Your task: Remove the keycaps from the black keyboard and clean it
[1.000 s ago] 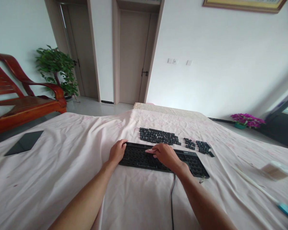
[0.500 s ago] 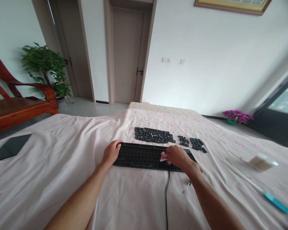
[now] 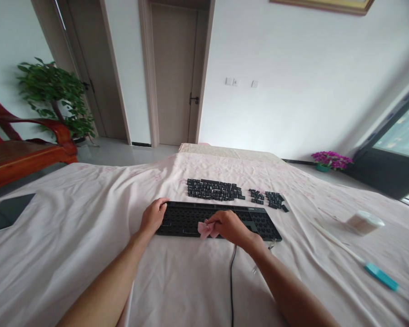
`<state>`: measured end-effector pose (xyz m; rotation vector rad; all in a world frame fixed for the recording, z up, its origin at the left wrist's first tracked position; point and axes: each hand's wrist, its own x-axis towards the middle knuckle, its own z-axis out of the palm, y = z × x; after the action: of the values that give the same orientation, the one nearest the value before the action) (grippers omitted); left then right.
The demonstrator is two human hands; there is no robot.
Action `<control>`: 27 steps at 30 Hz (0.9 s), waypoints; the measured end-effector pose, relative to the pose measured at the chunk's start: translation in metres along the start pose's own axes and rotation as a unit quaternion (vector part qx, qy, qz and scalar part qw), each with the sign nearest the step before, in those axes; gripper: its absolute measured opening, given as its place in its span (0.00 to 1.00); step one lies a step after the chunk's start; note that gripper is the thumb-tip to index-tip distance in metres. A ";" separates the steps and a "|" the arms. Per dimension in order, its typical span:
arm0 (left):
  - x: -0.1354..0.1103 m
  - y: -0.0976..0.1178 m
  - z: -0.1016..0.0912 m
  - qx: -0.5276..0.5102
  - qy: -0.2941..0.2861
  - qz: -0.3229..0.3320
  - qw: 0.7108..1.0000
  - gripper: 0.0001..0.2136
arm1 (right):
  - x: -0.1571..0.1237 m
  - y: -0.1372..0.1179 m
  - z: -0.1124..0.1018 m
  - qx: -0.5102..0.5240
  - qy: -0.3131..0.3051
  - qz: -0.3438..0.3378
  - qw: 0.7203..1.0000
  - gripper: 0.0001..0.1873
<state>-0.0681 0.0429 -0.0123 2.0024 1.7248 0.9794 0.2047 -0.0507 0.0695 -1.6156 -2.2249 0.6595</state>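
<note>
A black keyboard (image 3: 191, 215) with its keycaps removed lies on a pale pink sheet (image 3: 88, 218). My left hand (image 3: 152, 216) rests curled on the keyboard's left end, holding it. My right hand (image 3: 229, 225) is closed on a small pink cloth (image 3: 204, 229) pressed against the keyboard's front edge near the middle. Several loose black keycaps (image 3: 213, 189) lie in rows just beyond the keyboard, with a smaller group of keycaps (image 3: 268, 199) to the right. The keyboard's black cable (image 3: 231, 277) runs toward me between my forearms.
A dark tablet (image 3: 5, 212) lies at the far left on the sheet. A round white container (image 3: 364, 222) and a long white tool with a teal end (image 3: 381, 276) lie at the right. A red wooden bench (image 3: 23, 150), a potted plant (image 3: 54, 97) and doors stand behind.
My right hand has moved with the pink cloth from the keyboard's right part back toward the middle front edge. The left hand has stayed on the left end. The view has shifted slightly right.
</note>
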 end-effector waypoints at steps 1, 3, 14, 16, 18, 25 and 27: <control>0.000 0.000 0.000 0.001 0.000 0.001 1.000 0.14 | -0.002 0.006 -0.006 -0.048 0.011 0.020 0.999 0.19; 0.000 0.000 0.000 0.004 0.002 0.001 1.000 0.14 | -0.008 0.019 -0.019 -0.135 0.020 0.066 0.988 0.16; -0.001 0.002 -0.001 0.012 -0.005 -0.005 1.000 0.14 | -0.016 0.052 -0.046 -0.062 0.148 0.058 0.985 0.19; -0.001 0.002 -0.002 0.014 -0.010 -0.008 1.000 0.14 | -0.018 0.065 -0.043 -0.064 0.129 0.066 0.987 0.19; -0.001 0.002 -0.002 0.017 -0.013 -0.010 1.000 0.15 | -0.024 0.078 -0.044 -0.108 0.120 0.087 0.983 0.18; -0.001 -0.002 0.000 0.022 -0.015 -0.005 1.000 0.15 | -0.045 0.099 -0.068 -0.253 0.112 0.196 0.941 0.11; -0.001 -0.002 0.000 0.025 -0.016 -0.010 0.999 0.15 | -0.048 0.099 -0.072 -0.252 0.122 0.202 0.938 0.11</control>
<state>-0.0692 0.0426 -0.0137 2.0173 1.7655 0.9002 0.3357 -0.0573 0.0786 -2.2940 -1.9882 -0.0533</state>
